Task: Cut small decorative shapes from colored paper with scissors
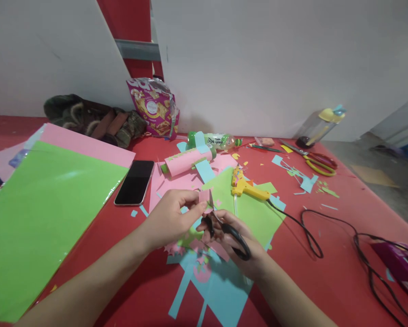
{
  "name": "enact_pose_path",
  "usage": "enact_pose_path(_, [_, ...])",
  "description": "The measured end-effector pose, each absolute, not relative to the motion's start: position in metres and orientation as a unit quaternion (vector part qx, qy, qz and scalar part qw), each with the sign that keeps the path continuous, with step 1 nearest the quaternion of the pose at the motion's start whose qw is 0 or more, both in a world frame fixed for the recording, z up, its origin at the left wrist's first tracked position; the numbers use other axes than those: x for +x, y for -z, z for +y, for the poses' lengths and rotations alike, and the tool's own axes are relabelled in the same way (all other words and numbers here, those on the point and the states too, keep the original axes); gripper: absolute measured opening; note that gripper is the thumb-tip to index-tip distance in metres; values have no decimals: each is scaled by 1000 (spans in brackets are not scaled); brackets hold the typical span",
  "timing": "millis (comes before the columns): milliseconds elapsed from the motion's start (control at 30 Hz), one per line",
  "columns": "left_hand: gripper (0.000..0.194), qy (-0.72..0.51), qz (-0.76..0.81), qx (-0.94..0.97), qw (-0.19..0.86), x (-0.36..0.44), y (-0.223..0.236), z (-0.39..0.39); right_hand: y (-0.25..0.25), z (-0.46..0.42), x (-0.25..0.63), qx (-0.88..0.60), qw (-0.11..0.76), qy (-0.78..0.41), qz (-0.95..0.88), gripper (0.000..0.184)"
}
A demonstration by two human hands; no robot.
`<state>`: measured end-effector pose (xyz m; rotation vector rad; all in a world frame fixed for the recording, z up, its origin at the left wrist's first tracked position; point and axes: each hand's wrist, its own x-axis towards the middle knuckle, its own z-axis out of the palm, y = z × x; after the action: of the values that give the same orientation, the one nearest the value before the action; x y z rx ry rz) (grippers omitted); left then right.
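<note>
Between its thumb and fingers my left hand (174, 213) pinches a small piece of pink paper (205, 199). My right hand (239, 236) grips black-handled scissors (236, 238), whose blades reach the right edge of that pink piece. Under both hands lie scraps of blue paper (220, 286) and green paper (254, 222), with small pink cut-outs (202, 271) among them. A yellow glue gun (246, 186) rests on the green paper just beyond my right hand. Left of my left hand is a black-screened phone (135, 183).
Behind my hands lie a pink-wrapped roll (190, 162), a green-labelled bottle (217, 141) and a purple snack bag (154, 106). Green sheets (54, 213) in clear plastic cover the left. To the right are large scissors (317, 162), a black cord (304, 222) and a yellow-topped container (321, 127).
</note>
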<state>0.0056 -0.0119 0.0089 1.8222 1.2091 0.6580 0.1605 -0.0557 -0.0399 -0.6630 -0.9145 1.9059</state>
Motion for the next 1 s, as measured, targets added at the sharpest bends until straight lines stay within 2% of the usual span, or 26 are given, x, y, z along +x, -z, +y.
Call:
enact_pose_path(333, [31, -295, 481, 693, 449, 7, -7, -14, 42, -56, 159, -274, 450, -766, -368, 36])
enact_pose_path(767, [28, -371, 445, 529, 620, 21, -8, -23, 48, -59, 154, -282, 487, -732, -384, 38])
enact_pose_path(1000, [27, -401, 449, 496, 626, 26, -2, -26, 50, -60, 152, -301, 495, -714, -392, 38])
